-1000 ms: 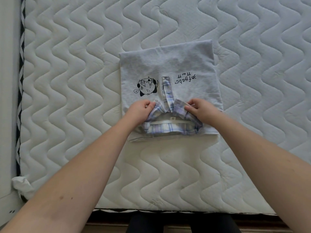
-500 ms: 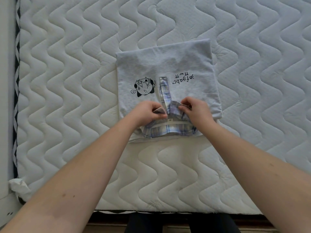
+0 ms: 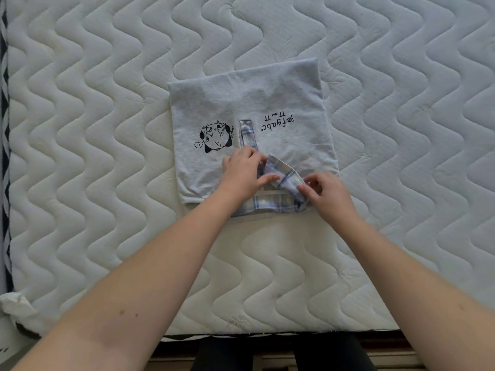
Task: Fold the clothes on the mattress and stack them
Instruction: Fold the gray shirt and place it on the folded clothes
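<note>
Grey folded shirt [image 3: 249, 111] with a cartoon print [image 3: 215, 135] sits flat mid-mattress [image 3: 93, 129], plaid collar [image 3: 270, 188] at the near edge. A crumpled white rag [image 3: 13, 303] is stuck at the mattress's near left corner. Left hand [image 3: 245, 172] rests on the collar's left side, fingers bent over the plaid, thumb stretched right. Right hand [image 3: 328, 192] pinches the collar's right flap, lifting it a bit.

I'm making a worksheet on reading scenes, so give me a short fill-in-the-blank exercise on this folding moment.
1. The grey shirt lies folded on the quilted ____.
2. Its collar has a ____ pattern.
3. The right hand pinches the collar; the left hand rests on its ____ side.
4. The cartoon print sits ____ of the plaid placket.

Missing words: mattress; plaid; left; left
</note>
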A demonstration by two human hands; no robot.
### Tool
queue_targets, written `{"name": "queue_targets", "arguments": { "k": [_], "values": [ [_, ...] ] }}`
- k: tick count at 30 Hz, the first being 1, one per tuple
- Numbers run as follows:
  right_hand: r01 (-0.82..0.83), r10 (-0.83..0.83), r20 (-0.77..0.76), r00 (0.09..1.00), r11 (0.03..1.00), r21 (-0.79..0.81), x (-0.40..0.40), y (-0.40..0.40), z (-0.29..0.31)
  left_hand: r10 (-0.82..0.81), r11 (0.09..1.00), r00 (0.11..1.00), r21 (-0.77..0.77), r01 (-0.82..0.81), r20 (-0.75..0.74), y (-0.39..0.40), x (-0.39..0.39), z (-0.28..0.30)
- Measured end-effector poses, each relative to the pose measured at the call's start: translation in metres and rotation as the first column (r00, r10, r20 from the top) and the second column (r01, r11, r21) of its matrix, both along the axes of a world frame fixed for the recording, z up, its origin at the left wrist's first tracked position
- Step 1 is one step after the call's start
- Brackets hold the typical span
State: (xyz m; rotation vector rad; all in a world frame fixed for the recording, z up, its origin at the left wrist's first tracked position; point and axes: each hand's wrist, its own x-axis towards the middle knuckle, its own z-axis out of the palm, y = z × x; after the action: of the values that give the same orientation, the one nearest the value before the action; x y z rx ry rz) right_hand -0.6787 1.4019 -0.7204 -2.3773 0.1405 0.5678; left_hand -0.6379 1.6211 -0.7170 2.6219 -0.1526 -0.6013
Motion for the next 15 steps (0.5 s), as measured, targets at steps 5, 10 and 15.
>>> {"name": "queue_targets", "arguments": {
  "k": [5,10,15],
  "values": [
    [-0.055,0.062,-0.119,0.991,0.997,0.062,-0.014,-0.005,0.001,0.126,0.992,0.975,0.016,-0.125,-0.181,-0.001,0.008,0.001],
    [-0.067,0.097,-0.233,0.968,0.989,0.133,-0.010,-0.011,0.002,0.059,0.996,0.983,0.072,-0.047,-0.175,0.020,0.013,0.003],
    [-0.042,0.057,-0.217,0.975,0.996,0.074,-0.003,-0.018,0.001,0.052,0.989,0.994,0.145,-0.037,-0.098,0.011,0.012,0.001]
  ]
}}
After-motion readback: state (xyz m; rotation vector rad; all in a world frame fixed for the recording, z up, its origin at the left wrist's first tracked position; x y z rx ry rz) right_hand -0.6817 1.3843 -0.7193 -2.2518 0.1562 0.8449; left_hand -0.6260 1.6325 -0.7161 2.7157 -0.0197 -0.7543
